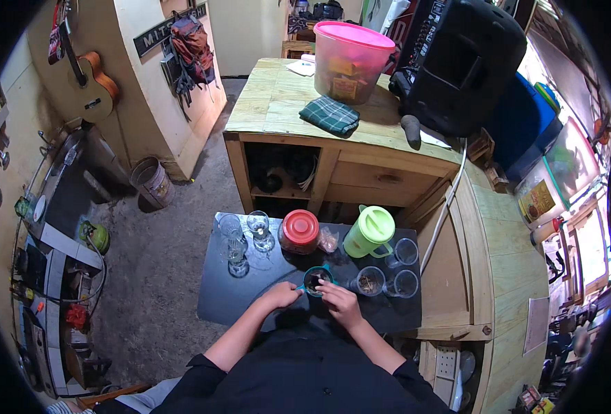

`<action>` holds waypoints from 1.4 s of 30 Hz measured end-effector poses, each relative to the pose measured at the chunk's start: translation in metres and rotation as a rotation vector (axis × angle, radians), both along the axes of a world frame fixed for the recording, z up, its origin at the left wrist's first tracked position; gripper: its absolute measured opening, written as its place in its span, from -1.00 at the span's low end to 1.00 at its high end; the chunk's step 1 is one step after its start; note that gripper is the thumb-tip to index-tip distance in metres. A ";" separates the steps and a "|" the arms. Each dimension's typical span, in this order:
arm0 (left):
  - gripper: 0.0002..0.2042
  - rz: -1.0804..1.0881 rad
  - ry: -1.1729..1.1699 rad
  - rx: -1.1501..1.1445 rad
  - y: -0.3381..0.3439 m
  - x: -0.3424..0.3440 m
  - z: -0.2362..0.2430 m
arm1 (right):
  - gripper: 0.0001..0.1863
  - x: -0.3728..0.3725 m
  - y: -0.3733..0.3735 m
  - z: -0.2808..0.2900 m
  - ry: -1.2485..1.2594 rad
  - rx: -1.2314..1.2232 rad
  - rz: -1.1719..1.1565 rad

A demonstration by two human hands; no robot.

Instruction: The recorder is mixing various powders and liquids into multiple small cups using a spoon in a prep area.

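Note:
My left hand (282, 295) is closed round the handle of a small teal strainer (307, 272) at the middle of the dark table (215, 303). Dark contents show inside its rim. Over the strainer's right side, my right hand (341, 302) has its fingers drawn together, the tips reaching into it; whatever they pinch is hidden. Just right of it stands a clear glass (370, 281) with brown bits inside. Two more clear glasses, one behind (406, 251) and one in front (406, 284), stand at the right edge. A light green pitcher (369, 233) with its lid on is behind them.
A red-lidded jar (300, 229) and a small plastic bag (328, 239) stand beyond the strainer. Stemmed glasses (260, 231) fill the table's far left. Behind is a wooden counter (271, 96) with a pink bucket (350, 62), folded green cloth (329, 115) and black speaker (467, 65).

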State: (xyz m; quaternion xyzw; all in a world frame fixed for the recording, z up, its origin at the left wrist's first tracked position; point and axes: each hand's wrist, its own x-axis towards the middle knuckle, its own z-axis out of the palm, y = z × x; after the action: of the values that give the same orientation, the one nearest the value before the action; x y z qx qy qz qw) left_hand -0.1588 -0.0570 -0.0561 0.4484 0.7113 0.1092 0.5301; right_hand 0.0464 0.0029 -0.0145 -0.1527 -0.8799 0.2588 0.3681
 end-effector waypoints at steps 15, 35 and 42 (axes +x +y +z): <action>-0.59 0.010 0.016 0.026 -0.001 0.000 -0.006 | -0.85 0.015 -0.007 -0.009 -0.081 -0.110 0.041; -0.58 -0.007 0.022 0.019 -0.001 0.000 0.004 | -0.90 -0.005 -0.019 -0.010 0.096 -0.374 -0.315; -0.58 -0.005 0.015 0.019 -0.001 0.000 0.003 | -0.88 -0.005 -0.009 -0.014 0.063 -0.234 -0.328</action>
State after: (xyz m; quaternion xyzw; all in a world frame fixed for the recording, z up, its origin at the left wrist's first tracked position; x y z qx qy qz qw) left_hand -0.1585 -0.0579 -0.0528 0.4560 0.7130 0.1110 0.5209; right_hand 0.0412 -0.0065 -0.0287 -0.3274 -0.7952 0.3006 0.4126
